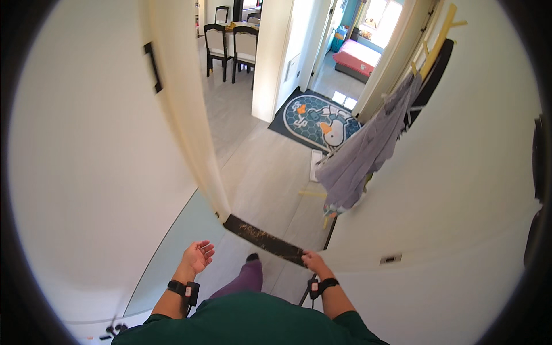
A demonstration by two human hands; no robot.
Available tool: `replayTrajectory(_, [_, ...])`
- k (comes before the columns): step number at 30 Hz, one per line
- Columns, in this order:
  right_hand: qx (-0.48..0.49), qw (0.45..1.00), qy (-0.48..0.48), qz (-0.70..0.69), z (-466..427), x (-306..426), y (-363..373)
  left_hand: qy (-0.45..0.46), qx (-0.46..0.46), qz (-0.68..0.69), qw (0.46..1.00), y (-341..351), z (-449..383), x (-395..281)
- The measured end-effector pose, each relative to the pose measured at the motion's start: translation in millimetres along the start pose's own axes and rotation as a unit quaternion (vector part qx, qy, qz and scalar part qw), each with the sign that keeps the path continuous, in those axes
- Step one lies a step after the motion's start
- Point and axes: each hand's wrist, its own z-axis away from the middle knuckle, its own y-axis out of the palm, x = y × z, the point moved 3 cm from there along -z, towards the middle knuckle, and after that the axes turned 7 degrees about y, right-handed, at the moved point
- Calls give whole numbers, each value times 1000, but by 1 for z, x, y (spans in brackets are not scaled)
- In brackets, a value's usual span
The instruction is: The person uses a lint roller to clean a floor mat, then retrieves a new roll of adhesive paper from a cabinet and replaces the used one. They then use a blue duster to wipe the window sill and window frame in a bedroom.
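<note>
My left hand [199, 257] is held out at waist height, palm turned inward, with its fingers a little apart and nothing in it. My right hand [315, 261] has curled fingers and overlaps the right end of a dark stone door threshold [263, 236] in the picture. Whether anything sits inside those fingers is hidden. Both wrists carry black straps with small devices. One leg in purple trousers [246, 276] reaches toward the threshold, and a dark-tipped foot [252, 257] shows just short of it.
A pale door frame [185, 125] with a black metal plate rises on the left. Beyond the doorway, grey cloth [366, 151] hangs from a yellow coat stand [437, 43] along the right. A duck-patterned mat [308, 118], dining chairs [245, 47] and a pink-covered bed [355, 58] are farther off.
</note>
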Motion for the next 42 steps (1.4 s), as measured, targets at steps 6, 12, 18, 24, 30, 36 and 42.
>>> replayTrajectory(6, [138,982,114,-59,-43,94,-66,-3,160,-48,986,185,-123,-75])
replayTrajectory(12, [143,970,137,-138,-160,170,-150,-3,236,-45,971,350,-236,-119])
replayTrajectory(18, [137,987,37,-71,-351,276,-201,11,90,28,995,408,-343,-170])
replayTrajectory(24, [119,990,-35,-66,-522,402,-248,137,45,91,985,437,-408,-247])
replayTrajectory(30, [118,990,10,-81,-661,440,-297,157,-117,104,975,440,-489,-296])
replayTrajectory(36, [53,961,204,-182,-720,352,-411,108,-133,82,982,545,-646,-392])
replayTrajectory(42, [-52,931,316,-177,-707,315,-488,54,34,-13,998,772,-796,-458])
